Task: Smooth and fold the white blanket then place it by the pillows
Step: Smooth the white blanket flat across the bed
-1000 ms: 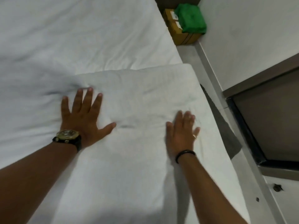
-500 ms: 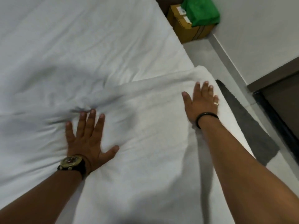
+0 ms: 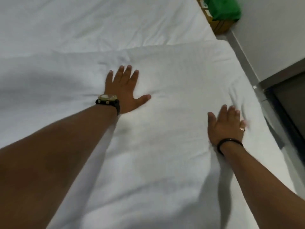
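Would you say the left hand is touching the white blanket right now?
Touching. The head view shows the left hand lying flat, fingers spread, on the white blanket, which dimples around the palm.

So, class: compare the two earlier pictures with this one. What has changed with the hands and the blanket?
The right hand, which had slid forward toward the far edge, has swept back nearer the person. The left hand stays flat, pressing the white blanket. Nothing was gripped or released.
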